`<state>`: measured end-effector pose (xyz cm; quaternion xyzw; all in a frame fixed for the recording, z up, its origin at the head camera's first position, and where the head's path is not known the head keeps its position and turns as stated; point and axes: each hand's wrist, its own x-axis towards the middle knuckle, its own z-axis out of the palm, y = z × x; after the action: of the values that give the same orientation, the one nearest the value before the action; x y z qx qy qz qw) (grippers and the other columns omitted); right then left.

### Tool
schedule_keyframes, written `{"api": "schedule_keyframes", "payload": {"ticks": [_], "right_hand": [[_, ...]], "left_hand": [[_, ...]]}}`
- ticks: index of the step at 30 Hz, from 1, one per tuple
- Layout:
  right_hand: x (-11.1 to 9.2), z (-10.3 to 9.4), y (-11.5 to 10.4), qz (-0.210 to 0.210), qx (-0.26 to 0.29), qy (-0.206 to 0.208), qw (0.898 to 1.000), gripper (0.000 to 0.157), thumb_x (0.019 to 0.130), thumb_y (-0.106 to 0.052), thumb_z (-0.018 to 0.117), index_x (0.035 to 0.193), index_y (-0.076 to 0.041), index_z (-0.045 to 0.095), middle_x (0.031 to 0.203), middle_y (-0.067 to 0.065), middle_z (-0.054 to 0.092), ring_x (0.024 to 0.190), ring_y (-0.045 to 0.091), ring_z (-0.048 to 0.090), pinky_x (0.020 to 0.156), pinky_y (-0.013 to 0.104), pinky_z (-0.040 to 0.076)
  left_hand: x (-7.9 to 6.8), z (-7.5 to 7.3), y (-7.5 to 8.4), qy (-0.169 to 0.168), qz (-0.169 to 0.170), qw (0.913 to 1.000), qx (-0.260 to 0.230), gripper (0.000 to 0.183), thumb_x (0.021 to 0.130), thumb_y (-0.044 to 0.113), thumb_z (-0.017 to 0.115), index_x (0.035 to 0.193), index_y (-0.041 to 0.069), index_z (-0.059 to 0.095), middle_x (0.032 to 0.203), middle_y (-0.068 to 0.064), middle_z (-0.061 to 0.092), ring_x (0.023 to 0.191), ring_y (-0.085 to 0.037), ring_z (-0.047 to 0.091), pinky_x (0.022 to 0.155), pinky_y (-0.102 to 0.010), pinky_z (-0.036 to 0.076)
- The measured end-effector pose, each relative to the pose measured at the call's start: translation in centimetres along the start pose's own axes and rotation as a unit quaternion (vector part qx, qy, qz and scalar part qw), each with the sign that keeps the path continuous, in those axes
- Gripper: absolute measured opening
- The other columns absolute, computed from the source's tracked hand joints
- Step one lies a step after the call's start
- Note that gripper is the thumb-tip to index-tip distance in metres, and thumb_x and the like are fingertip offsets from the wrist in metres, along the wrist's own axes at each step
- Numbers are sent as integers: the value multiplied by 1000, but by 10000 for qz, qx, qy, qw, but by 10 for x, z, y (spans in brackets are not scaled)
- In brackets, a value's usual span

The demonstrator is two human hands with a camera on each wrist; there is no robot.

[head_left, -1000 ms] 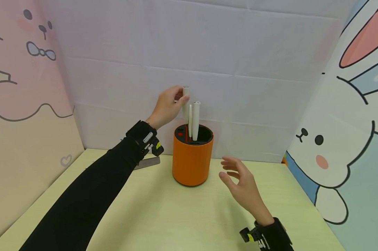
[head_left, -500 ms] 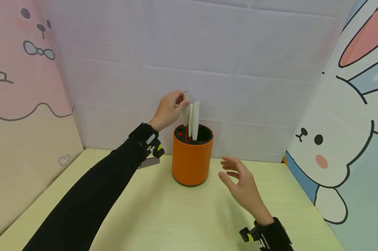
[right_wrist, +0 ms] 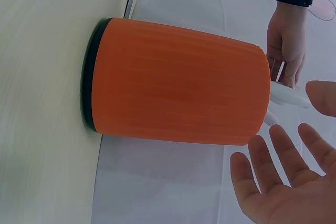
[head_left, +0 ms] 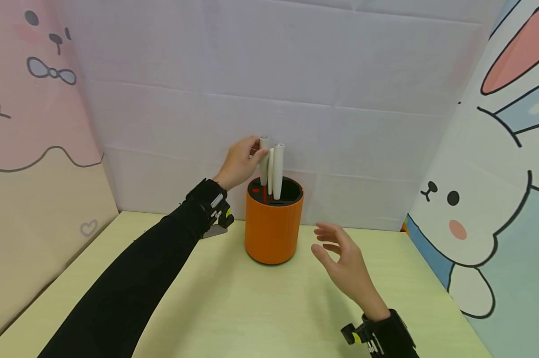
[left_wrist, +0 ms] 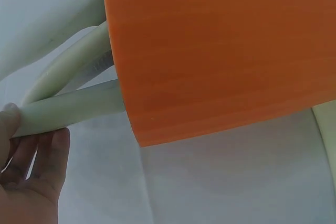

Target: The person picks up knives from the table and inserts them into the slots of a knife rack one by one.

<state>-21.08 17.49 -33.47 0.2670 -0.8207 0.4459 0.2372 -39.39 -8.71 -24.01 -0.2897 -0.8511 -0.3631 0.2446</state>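
An orange knife block [head_left: 274, 233] with a black slotted top stands upright on the table. My left hand [head_left: 238, 163] pinches the white handle of a knife [head_left: 263, 175] between thumb and fingers, at the block's left side. A thin red strip shows below that handle at the slot; the rest is hidden inside. Two more white handles, a thin one [head_left: 271, 171] and a thicker one [head_left: 278, 171], stick up just to the right. In the left wrist view the fingertips curl around the end of the held handle [left_wrist: 79, 108]. My right hand [head_left: 347, 266] hovers right of the block, fingers loosely bent, touching nothing.
A flat grey metal-looking piece [head_left: 215, 231] lies on the pale table [head_left: 251, 308], partly behind the left wrist. A white sheet [head_left: 363, 149] rises behind the block, with cartoon-printed panels at both sides.
My left hand has moved down with the knife, so its handle sits lower, closer to the block's top. The right hand has stayed in place.
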Motion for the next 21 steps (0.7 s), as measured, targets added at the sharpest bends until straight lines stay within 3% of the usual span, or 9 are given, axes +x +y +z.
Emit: {"api": "schedule_keyframes", "payload": {"ticks": [4, 10, 21], "right_hand": [[1, -1, -1, -10, -7, 7, 10000, 41, 89, -1, 65, 128, -3, 50, 113, 10, 59, 101, 21, 58, 85, 41, 53], [1, -2, 0, 2, -15, 12, 10000, 41, 89, -1, 66, 128, -3, 50, 113, 10, 59, 101, 21, 58, 86, 25, 51], [1, -1, -1, 20, -1, 17, 10000, 40, 89, -2, 65, 127, -1, 51, 113, 9, 60, 100, 21, 58, 86, 27, 51]], "left_hand": [[3, 1, -2, -76, -81, 9999, -33, 21, 100, 25, 52, 114, 10, 56, 104, -3, 57, 97, -15, 54, 85, -29, 46], [2, 2, 0, -333, -296, 9988, -212, 29, 99, 23, 55, 125, 9, 52, 109, -5, 57, 97, -17, 54, 84, -30, 48], [-5, 1, -2, -443, -416, 9981, -79, 36, 98, 20, 58, 131, 8, 52, 115, -7, 57, 100, -18, 55, 89, -33, 47]]}}
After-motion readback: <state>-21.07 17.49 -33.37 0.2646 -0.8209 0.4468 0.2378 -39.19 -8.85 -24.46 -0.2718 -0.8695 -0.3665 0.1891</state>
